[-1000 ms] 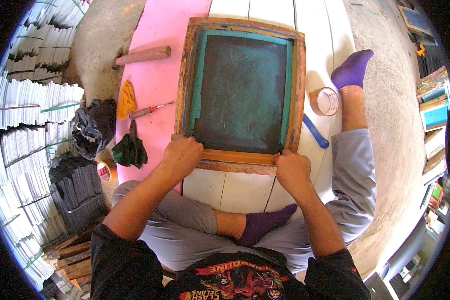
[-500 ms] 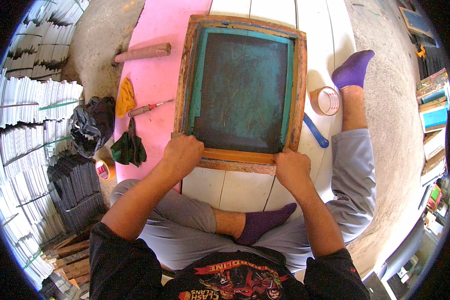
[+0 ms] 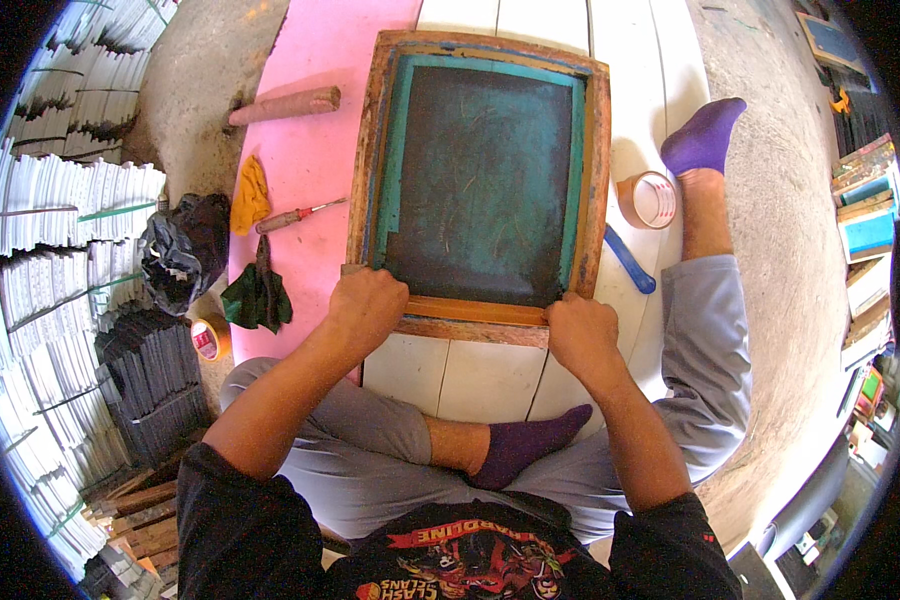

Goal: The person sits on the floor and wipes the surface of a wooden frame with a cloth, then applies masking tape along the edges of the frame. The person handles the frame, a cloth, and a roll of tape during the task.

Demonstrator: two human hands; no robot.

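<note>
A worn wooden screen-printing frame (image 3: 595, 180) lies before me, its dark mesh (image 3: 480, 185) edged by a teal border. Scratchy pale marks show on the mesh. My left hand (image 3: 368, 305) is closed on the frame's near left corner. At the near right corner, the fingers of my right hand (image 3: 583, 325) are curled over the wood in the same way. Both sets of fingertips are partly hidden against the frame. Just right of the frame lies a blue-handled tool (image 3: 630, 262), its other end out of sight beneath or behind the wood.
A roll of brown tape (image 3: 650, 200) stands by my purple-socked foot. Left on the pink board (image 3: 305, 150) are a rolled brown cylinder (image 3: 288, 106), a screwdriver (image 3: 288, 219), a yellow cloth (image 3: 251, 195) and a dark green cloth (image 3: 258, 297). Bundled paper stacks (image 3: 65, 195) line the far left.
The frame has shifted very slightly to the left in the picture, as have the tape and blue tool. Both hands keep their hold on the corners.
</note>
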